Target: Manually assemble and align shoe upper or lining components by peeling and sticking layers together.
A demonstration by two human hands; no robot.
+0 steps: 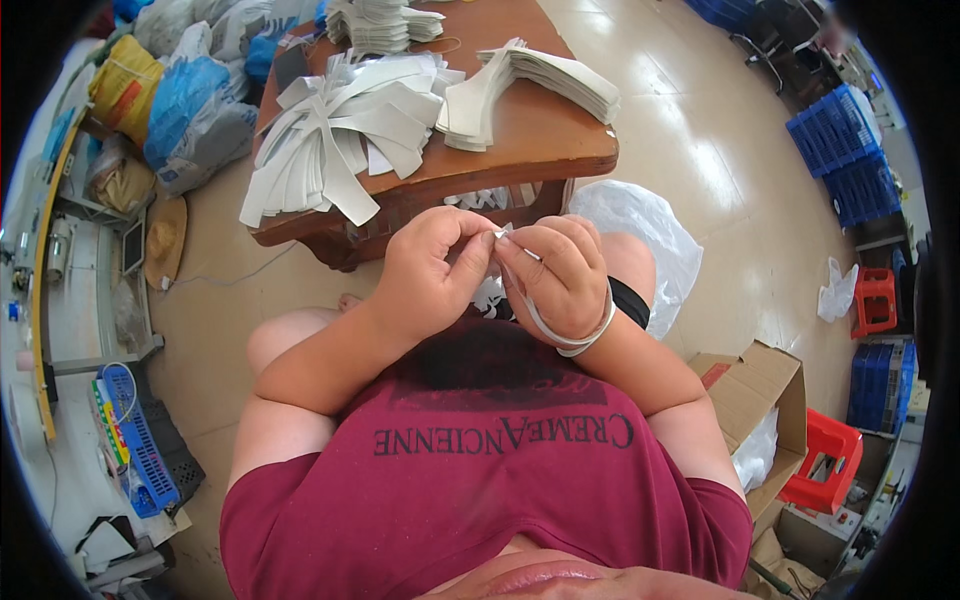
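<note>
In front of my chest, the two hands meet and pinch a small white piece (503,230), too small to make out its kind. My left hand (437,268) is closed, thumb and forefinger pressed together on one side of it. My right hand (560,272) is closed at its other side, fingers curled. A white cord or narrow strip (578,347) loops round the right wrist and runs along the palm toward the fingertips. Beyond the hands, on a brown wooden table (540,165), lie a fanned heap of white curved cut pieces (325,140) and a neat bent stack of similar pieces (535,85).
More white stacks (375,25) stand farther back on the table. A white plastic bag (640,225) lies by my right knee. To the right are a cardboard box (760,395) and a red stool (830,462). Filled sacks (200,110) crowd the far left, near a straw hat (165,242).
</note>
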